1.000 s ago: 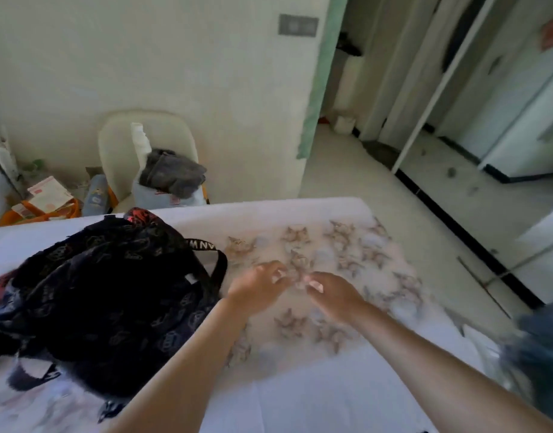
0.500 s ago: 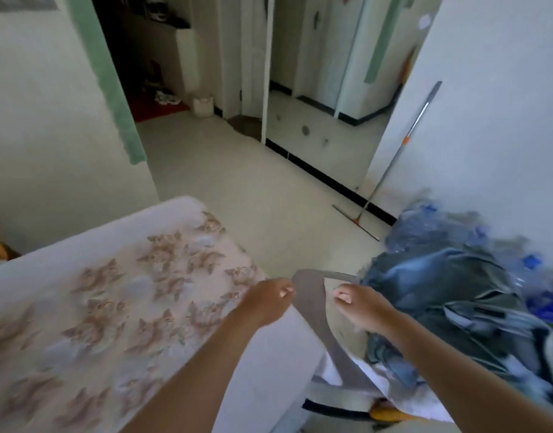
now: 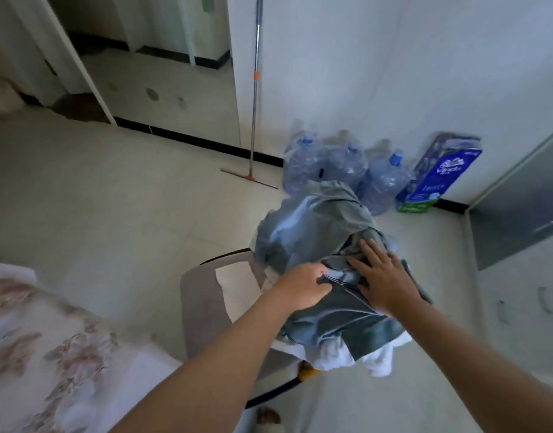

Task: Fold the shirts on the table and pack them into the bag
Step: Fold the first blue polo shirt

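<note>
Seen from the head camera, a pile of clothes (image 3: 303, 232) lies heaped on a chair (image 3: 200, 295). The chair stands just beside the table (image 3: 50, 354), whose flowered cloth shows at the lower left. A grey shirt (image 3: 337, 314) lies on top of the pile. The left hand (image 3: 303, 287) curls its fingers on a fold of the grey shirt and grips it. The right hand (image 3: 386, 281) lies flat on the same shirt, fingers straight and spread, holding nothing. Beyond the chair, by the wall, stand water bottles (image 3: 347, 167), a blue pack (image 3: 440, 176) and a mop (image 3: 254, 89).
</note>
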{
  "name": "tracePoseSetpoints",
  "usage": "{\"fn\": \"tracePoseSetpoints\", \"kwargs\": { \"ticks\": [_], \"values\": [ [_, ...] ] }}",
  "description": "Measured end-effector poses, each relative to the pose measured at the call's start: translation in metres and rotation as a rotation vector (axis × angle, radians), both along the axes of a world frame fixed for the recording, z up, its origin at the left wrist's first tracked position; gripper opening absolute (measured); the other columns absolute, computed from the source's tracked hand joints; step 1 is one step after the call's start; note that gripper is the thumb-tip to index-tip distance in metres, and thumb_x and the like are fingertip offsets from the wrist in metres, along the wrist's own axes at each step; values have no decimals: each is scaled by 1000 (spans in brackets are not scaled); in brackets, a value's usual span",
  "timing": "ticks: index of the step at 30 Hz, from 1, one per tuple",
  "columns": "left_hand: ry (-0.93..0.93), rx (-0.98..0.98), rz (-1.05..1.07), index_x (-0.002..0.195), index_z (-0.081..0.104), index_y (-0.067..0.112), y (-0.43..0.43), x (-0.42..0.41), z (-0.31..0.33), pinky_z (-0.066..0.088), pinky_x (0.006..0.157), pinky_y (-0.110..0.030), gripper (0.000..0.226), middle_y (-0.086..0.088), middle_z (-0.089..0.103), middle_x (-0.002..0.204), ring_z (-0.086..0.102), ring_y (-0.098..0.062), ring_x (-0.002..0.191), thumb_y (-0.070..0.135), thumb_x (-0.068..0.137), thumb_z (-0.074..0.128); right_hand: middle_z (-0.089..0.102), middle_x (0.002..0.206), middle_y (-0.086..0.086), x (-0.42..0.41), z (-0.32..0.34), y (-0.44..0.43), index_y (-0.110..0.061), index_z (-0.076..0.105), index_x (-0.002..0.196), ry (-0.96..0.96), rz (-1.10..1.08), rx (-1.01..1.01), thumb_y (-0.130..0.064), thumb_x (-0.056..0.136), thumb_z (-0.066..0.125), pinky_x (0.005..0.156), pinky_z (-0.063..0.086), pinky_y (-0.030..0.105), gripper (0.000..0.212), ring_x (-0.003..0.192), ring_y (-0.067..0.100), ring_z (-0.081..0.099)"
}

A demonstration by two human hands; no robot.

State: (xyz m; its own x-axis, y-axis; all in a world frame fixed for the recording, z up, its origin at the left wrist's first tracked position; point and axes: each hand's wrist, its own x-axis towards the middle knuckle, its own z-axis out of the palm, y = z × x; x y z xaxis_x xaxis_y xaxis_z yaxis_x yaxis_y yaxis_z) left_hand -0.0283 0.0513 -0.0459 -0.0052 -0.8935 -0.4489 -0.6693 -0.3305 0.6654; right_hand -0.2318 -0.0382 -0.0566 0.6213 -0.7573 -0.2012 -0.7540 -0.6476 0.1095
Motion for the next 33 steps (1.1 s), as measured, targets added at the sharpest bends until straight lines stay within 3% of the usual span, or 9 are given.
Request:
{"fn": "tracePoseSetpoints", "kwargs": {
  "ticks": [3,6,10,13,18,21,26,29,33],
  "values": [
    [-45,-60,-40,155,19,20,-17,-33,-14,26,115,-34,78,-3,23,159,26,-22,145,36,92,63,66,111,10,-1,7,-4,-21,69,116,-91,-48,-42,-50,84,50,83,46,45,46,103,37,62],
    [-103,-137,-22,157,5,22,-31,-46,-20,22,117,-40,89,-4,4,164,10,-24,149,35,92,65,65,116,6,0,7,-16,-22,62,128,-211,-157,29,-30,94,60,92,38,41,36,108,32,59],
    [-245,-409,0,118,54,19,-49,-32,-15,43,100,-41,40,-4,55,128,48,-27,123,34,85,72,59,113,-6,2,26,-21,-23,66,114,-632,-148,137,-19,95,58,76,39,29,20,96,12,50],
    [-145,-460,41,86,48,15,-52,-10,10,45,67,-37,20,0,59,81,61,-29,82,23,90,66,60,112,-8,11,47,-17,-25,63,114,-668,-46,118,-23,89,66,75,37,25,26,96,14,55],
    [-327,-521,165,93,52,17,-46,55,46,36,61,-33,9,-9,62,88,57,-31,79,9,89,54,66,116,2,19,67,-30,-26,61,108,-68,-255,68,-41,91,57,77,46,33,23,101,28,63],
    [-384,-467,210,94,52,15,-38,90,59,36,60,-33,9,-9,60,88,54,-30,77,11,87,56,67,98,7,46,83,-34,-24,56,88,-349,-431,135,-40,97,49,68,40,34,20,82,30,58],
    [-415,-297,276,94,56,11,-11,134,70,42,63,-36,13,-11,65,89,59,-33,81,24,92,58,61,82,-3,127,117,-15,-20,55,98,-869,-381,387,-35,94,56,60,47,34,15,72,21,60],
    [-328,-308,459,94,57,12,16,162,88,40,63,-34,12,-7,62,89,58,-30,82,24,94,55,58,97,0,161,121,4,-25,42,122,-819,-257,711,-11,83,64,55,46,26,47,73,15,58],
    [-187,-391,719,97,56,12,66,198,118,46,68,-38,14,-7,62,91,59,-28,85,23,95,48,53,122,8,203,114,31,-20,33,145,-704,-160,721,0,88,57,49,40,15,64,81,14,56]
  ]
}}
